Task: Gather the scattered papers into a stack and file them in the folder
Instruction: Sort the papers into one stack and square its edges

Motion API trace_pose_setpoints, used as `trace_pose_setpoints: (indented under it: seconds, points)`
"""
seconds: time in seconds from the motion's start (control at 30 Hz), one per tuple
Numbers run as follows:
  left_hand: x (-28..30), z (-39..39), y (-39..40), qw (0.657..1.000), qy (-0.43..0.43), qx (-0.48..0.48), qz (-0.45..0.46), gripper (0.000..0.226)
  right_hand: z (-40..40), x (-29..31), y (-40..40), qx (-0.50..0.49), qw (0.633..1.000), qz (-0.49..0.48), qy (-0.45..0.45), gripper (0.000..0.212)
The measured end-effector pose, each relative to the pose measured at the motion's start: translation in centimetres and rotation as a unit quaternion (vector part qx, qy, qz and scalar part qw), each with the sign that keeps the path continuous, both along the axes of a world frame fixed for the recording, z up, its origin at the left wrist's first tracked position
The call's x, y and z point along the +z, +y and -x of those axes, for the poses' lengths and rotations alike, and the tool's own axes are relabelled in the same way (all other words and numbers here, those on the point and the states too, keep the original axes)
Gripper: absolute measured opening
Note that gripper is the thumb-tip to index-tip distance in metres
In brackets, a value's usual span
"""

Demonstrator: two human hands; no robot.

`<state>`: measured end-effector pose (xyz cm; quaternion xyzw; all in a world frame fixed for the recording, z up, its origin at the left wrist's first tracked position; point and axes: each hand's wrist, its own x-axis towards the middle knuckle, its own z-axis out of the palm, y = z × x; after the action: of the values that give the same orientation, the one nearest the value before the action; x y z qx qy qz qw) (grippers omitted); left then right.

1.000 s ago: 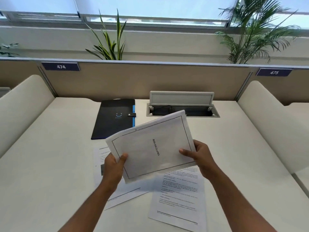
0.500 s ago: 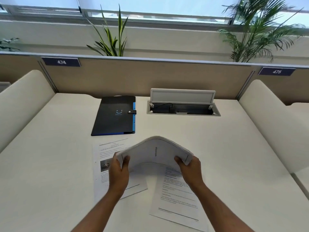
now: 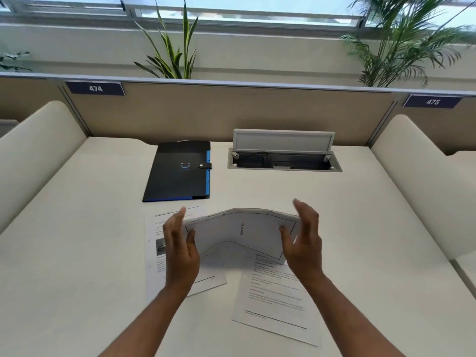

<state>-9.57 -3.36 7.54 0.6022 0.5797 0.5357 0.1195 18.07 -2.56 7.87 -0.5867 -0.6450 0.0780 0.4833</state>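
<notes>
Black, white and cream

The folder is black with a blue edge and a small blue smile mark; the papers are white with black print and a thin black border line, lying on a cream-white surface before a tan partition carrying navy number plates.

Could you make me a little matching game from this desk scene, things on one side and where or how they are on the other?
Things:
1. black folder
2. bowed paper stack
3. cable box lid
4. text sheet

States:
A. propped open at the desk's back
B. flat on the desk, nearest the person
C. between both hands
D. closed with a snap tab

Pairs: 1-D, 2-C, 3-A, 4-B
</notes>
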Motion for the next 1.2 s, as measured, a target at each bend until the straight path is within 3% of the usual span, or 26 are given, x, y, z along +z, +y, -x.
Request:
trace_pose_setpoints:
  seconds: [0.1, 0.2, 0.33, 0.4, 0.47, 0.53, 0.57, 0.63, 0.77, 1.07, 1.2]
  points:
    - [0.4, 0.2, 0.2, 0.998, 0.067, -0.012, -0.016, 0.053, 0.2, 0.6, 0.1, -0.02, 0.988, -0.003, -0.153, 0.074]
    - [0.5, 0.2, 0.4, 0.997, 0.071, -0.016, -0.011, 0.05, 0.4, 0.6, -0.2, -0.033, 0.987, 0.002, -0.157, 0.065]
    - [0.4, 0.4, 0.7, 0.998, 0.052, -0.02, 0.012, 0.056, 0.3, 0.6, -0.3, -0.029, 0.985, -0.011, -0.17, 0.076]
    - [0.1, 0.5, 0.6, 0.998, 0.015, -0.034, 0.04, 0.067, 0.1, 0.6, 0.0, -0.024, 0.993, -0.023, -0.114, 0.076]
    - [-0.1, 0.5, 0.5, 0.994, -0.063, -0.034, 0.079, 0.072, 0.0, 0.4, 0.2, -0.017, 0.998, 0.022, 0.056, 0.083]
    - [-0.6, 0.4, 0.7, 0.987, -0.107, -0.014, 0.116, 0.061, -0.1, 0.2, 0.5, 0.011, 0.958, 0.154, 0.243, 0.082]
    - [-0.9, 0.2, 0.8, 0.984, -0.117, -0.009, 0.137, 0.049, 0.0, -0.1, 0.6, 0.026, 0.93, 0.223, 0.29, 0.07]
    - [-1.3, -0.2, 1.1, 0.976, -0.13, -0.019, 0.171, 0.031, 0.7, -0.7, 0.6, 0.023, 0.907, 0.294, 0.299, 0.041]
    - [-1.1, -0.6, 1.4, 0.97, -0.165, -0.01, 0.18, 0.028, 2.1, -1.0, 0.0, 0.001, 0.914, 0.255, 0.316, 0.014]
    - [-1.8, 0.5, -0.1, 0.964, -0.158, -0.008, 0.212, 0.06, 1.8, -2.4, -1.2, -0.016, 0.907, 0.26, 0.332, 0.02]
    - [-1.9, -0.2, -0.3, 0.963, -0.148, -0.011, 0.226, 0.06, 2.0, -3.0, -1.1, -0.016, 0.902, 0.277, 0.332, 0.025]
